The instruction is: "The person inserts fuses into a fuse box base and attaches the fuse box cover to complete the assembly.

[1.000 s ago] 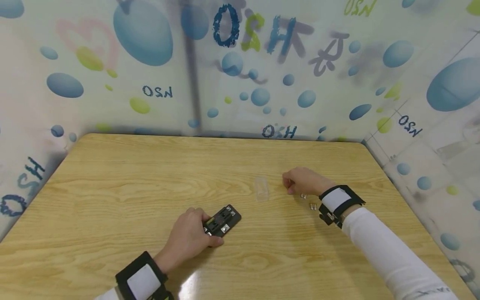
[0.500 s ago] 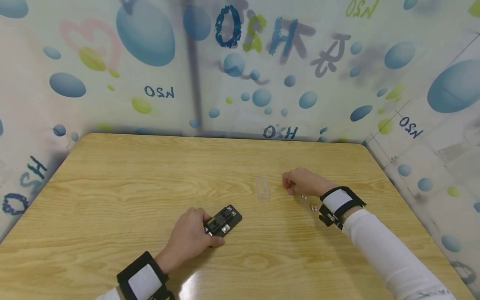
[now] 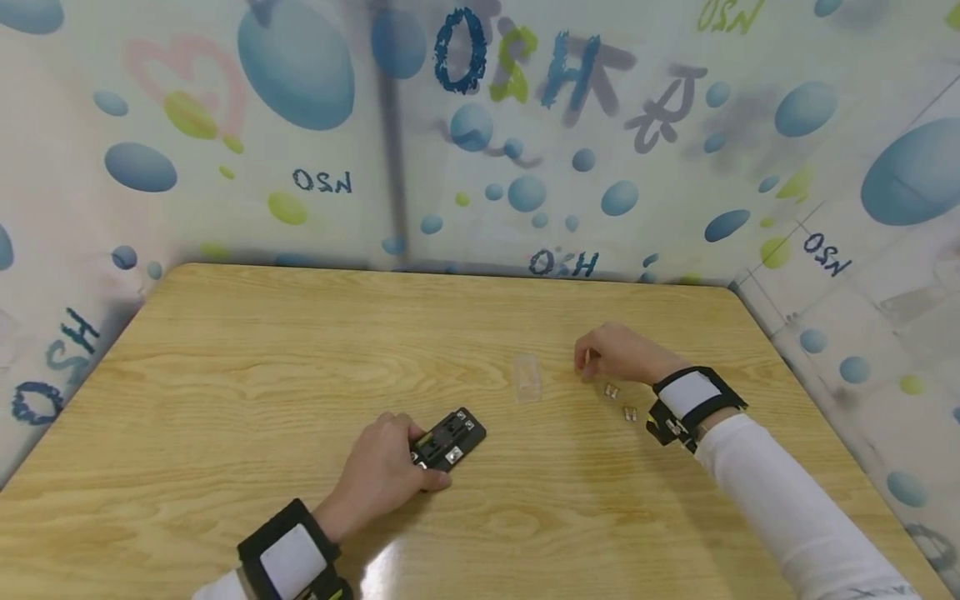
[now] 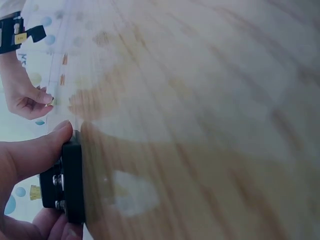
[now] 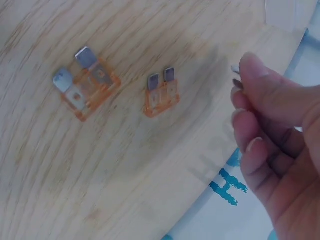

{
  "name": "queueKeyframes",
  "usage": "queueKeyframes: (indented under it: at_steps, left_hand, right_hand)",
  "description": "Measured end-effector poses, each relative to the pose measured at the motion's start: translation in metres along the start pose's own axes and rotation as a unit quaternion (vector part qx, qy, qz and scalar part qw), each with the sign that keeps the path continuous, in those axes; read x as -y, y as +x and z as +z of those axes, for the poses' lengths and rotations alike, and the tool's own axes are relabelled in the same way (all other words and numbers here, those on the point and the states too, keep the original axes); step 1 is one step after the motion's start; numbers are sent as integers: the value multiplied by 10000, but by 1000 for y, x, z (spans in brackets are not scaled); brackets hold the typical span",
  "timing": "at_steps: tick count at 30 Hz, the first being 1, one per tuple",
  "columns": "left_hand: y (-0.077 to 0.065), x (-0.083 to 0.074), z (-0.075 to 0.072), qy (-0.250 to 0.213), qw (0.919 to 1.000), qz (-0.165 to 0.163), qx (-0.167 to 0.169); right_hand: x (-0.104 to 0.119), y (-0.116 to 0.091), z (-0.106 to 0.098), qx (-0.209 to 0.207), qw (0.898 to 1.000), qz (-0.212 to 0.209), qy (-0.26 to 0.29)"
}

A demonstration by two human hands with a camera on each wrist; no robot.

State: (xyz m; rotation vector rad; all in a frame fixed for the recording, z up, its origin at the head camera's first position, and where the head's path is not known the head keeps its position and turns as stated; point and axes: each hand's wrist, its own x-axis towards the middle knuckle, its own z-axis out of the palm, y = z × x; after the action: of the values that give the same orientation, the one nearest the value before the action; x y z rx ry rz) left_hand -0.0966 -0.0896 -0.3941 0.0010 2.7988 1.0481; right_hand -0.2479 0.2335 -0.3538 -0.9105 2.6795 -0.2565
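Observation:
My left hand [image 3: 378, 475] grips a black fuse block [image 3: 455, 435] with metal terminals, thumb along its near edge and fingers on the far one. In the left wrist view, the block [image 4: 75, 182] appears edge-on close over the wood. Farther right, my right hand [image 3: 621, 354] pinches a small blade fuse [image 5: 237, 84] between thumb and index finger. Only its metal prongs stick out in the right wrist view; the fingers hide its body. Two orange see-through blade fuses lie on the table beside that hand, one larger in the right wrist view [image 5: 90, 82] and another nearer the fingers [image 5: 161, 94].
A small clear plastic case [image 3: 527, 377] lies between the hands, left of the right hand's fingers. The wooden table [image 3: 300, 333] meets a wall [image 3: 465, 225] printed with bubbles and letters along its back edge.
My right hand has lifted slightly and shifted right, showing more of the nearest loose fuse. The left hand keeps its grip on the fuse block with hardly any motion.

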Motion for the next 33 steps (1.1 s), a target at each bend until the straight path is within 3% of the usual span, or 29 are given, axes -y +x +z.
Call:
queueKeyframes:
  at_steps: [10, 33]
  left_hand:
    - [-1, 0, -1, 32, 10000, 14, -36]
    - [1, 0, -1, 73, 10000, 16, -12]
  right_hand:
    - [2, 1, -1, -289, 9995, -89, -112]
    - [16, 4, -16, -496, 9986, 13, -184]
